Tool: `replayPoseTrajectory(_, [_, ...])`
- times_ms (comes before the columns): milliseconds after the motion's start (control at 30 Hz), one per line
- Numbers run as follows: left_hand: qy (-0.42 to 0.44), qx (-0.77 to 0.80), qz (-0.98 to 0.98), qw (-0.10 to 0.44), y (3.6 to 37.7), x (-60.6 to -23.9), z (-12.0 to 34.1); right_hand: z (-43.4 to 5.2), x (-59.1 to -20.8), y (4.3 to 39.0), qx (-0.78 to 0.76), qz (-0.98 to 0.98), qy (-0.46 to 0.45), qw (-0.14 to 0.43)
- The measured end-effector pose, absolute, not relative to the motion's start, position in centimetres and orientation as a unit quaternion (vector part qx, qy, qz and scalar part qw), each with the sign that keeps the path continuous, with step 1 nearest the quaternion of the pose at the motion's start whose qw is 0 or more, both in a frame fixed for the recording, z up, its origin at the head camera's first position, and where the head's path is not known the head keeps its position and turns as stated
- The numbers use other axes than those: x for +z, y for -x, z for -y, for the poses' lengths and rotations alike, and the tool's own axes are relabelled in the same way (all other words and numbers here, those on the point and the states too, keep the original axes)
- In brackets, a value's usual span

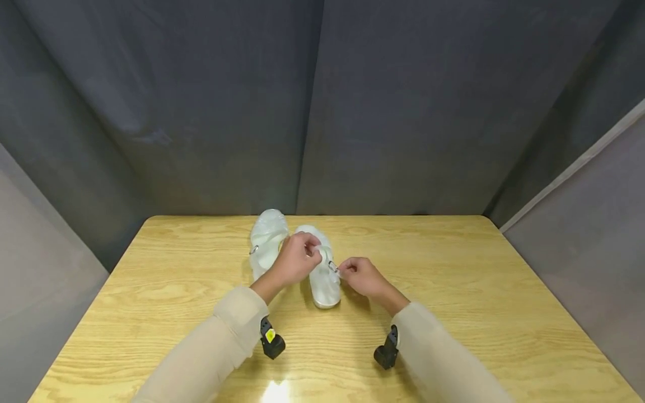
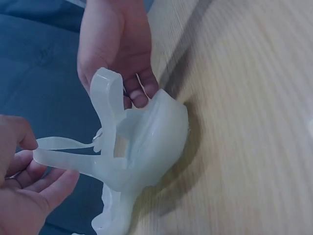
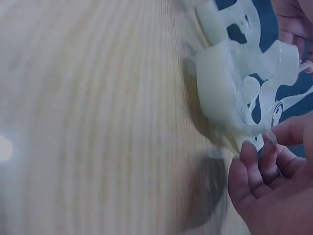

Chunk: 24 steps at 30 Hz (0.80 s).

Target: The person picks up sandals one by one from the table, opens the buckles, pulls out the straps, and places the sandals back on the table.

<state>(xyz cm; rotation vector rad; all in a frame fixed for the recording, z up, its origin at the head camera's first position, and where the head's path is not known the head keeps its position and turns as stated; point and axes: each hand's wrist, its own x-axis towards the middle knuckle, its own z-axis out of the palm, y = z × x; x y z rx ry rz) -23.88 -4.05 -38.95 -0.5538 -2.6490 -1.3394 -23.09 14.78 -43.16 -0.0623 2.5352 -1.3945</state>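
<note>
Two pale, translucent sandals with metal buckles are on the wooden table. My left hand (image 1: 296, 257) reaches over the right-hand sandal (image 1: 325, 288) and pinches a strap (image 2: 68, 161) between thumb and fingers, drawing it out taut in the left wrist view. On the outer side of that sandal, beside its buckle (image 1: 333, 267), my right hand (image 1: 364, 277) pinches the short strap end (image 3: 272, 137) with thumb and fingertips. The left-hand sandal (image 1: 267, 232) lies just left of it, partly covered by my left hand and wrist, its own buckle (image 1: 254, 249) showing on the outer side.
The wooden table (image 1: 453, 280) extends to both sides of the sandals. Dark grey curtains (image 1: 403, 112) hang behind its far edge, and lighter panels (image 1: 594, 224) stand at the sides. A black camera mount (image 1: 387, 350) sits at each wrist.
</note>
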Motion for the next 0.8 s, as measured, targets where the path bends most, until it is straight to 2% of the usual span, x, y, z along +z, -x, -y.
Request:
replayPoseTrajectory(500, [0.175,-0.494,0.851,0.031,18.9,-38.6,4.4,-16.0,-43.2,18.6,-0.557,-0.810,0.042,0.179])
replayPoseTrajectory(800, [0.175,-0.532,0.828,0.020,15.9,-38.5,4.6,-17.2,-43.3,15.9,-0.609,-0.754,0.073,0.235])
